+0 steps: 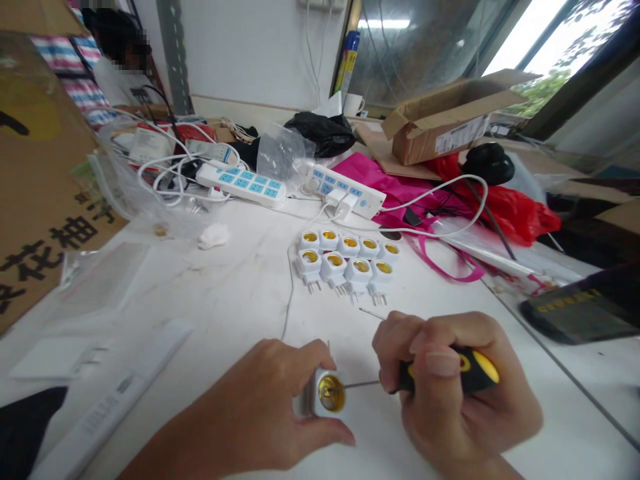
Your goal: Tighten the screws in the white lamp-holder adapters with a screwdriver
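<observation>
Lamp-socket adapter [320,393], white plastic with brass collar, judged light and stiff, best held by its body, lower centre of frame, fingers of left hand [250,407] clamped around it; right hand [450,393] fingers clamped on yellow-and-black screwdriver [465,370], shaft reaching the collar.

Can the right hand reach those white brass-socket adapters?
Probably yes: the right hand sits close to the white brass-socket adapters, nothing bulky between them, though it grips a yellow-and-black screwdriver.
</observation>
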`<state>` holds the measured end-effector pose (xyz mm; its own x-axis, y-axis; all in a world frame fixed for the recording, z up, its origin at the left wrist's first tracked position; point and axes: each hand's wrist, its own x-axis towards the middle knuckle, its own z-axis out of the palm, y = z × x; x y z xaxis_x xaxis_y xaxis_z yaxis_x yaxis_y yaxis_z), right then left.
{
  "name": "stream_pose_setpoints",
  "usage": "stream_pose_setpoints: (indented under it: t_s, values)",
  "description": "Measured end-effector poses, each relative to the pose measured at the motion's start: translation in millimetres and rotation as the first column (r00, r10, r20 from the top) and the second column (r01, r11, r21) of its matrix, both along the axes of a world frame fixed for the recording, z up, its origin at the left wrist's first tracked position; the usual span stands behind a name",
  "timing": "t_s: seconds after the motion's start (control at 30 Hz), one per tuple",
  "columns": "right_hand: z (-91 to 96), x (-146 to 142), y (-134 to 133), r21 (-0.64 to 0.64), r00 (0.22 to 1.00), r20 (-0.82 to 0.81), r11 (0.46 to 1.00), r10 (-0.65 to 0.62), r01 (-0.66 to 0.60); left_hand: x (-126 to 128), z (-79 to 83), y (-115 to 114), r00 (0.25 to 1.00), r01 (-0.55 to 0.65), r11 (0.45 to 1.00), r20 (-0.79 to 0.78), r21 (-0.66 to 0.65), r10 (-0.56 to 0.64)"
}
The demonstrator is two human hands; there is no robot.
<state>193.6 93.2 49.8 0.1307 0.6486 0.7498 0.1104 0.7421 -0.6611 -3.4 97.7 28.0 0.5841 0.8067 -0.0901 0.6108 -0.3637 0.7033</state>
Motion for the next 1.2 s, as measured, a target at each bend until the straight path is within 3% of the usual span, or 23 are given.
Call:
stream_pose_setpoints:
  t_s: [0.47, 0.7, 1.07, 1.2]
  values:
    - [-8.3, 3.4, -2.2, -0.051, 0.993, 0.075, 0.995, 0.091, -0.088, -1.3, -13.2, -3.3, 0.994, 0.005, 0.983, 0.105, 0.181, -0.024]
    - [-1.7, 3.5, -5.0, -0.027, 0.988, 0.141, 0.998, 0.059, -0.055, -1.7, -12.5, -0.1, 0.992, 0.019, 0.992, 0.118, 0.123, -0.033]
    - [-8.1, 4.5, -2.9, -0.033, 0.989, 0.109, 0.994, 0.104, -0.101, 1.1, -4.5, -1.8, 0.993, -0.026, 0.996, 0.115, 0.086, 0.016]
    - [-4.6, 3.2, -0.7, -0.062, 0.999, 0.033, 0.998, 0.000, 0.002, 2.4, 4.8, 0.5, 0.997, -0.041, 0.999, 0.070, 0.031, 0.039]
